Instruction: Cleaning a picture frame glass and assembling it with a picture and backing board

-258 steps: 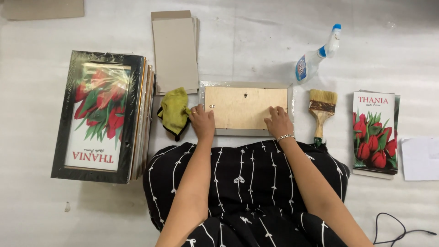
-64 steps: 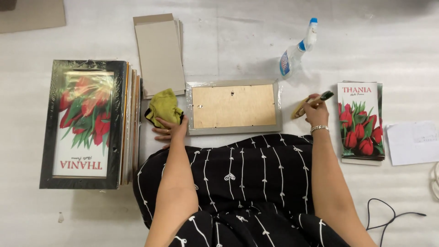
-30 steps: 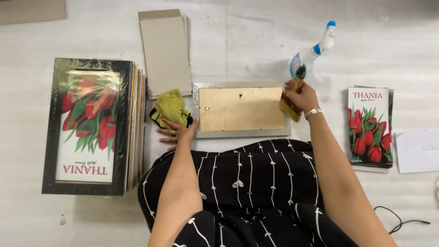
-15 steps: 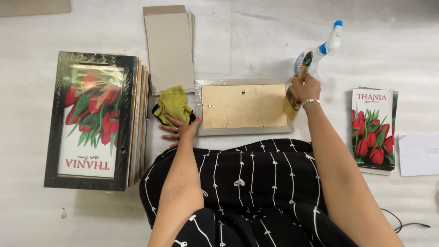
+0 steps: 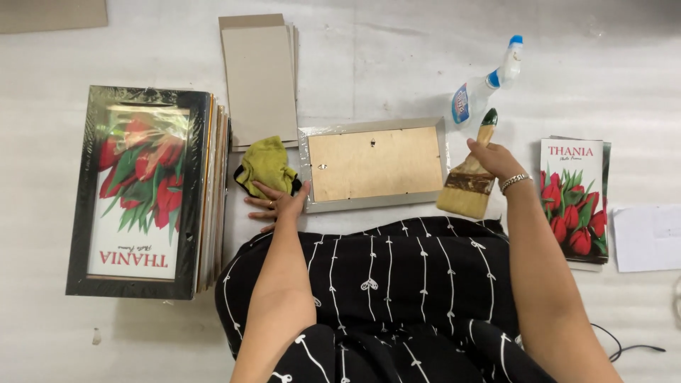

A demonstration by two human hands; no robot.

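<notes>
A silver picture frame lies face down in front of me, its wooden back showing. My left hand rests flat at its lower left corner, fingers apart, touching a yellow-green cloth. My right hand grips a wide paintbrush with a green-tipped handle, its bristles just past the frame's right edge, above my black dress.
A stack of wrapped frames with tulip prints sits at the left. Grey cardboard sheets lie behind the cloth. A spray bottle lies at the back right. Tulip prints, white paper and a cable are at the right.
My right hand has swept the brush down and right, off the frame's right edge. My left hand stays at the frame's lower left corner.
</notes>
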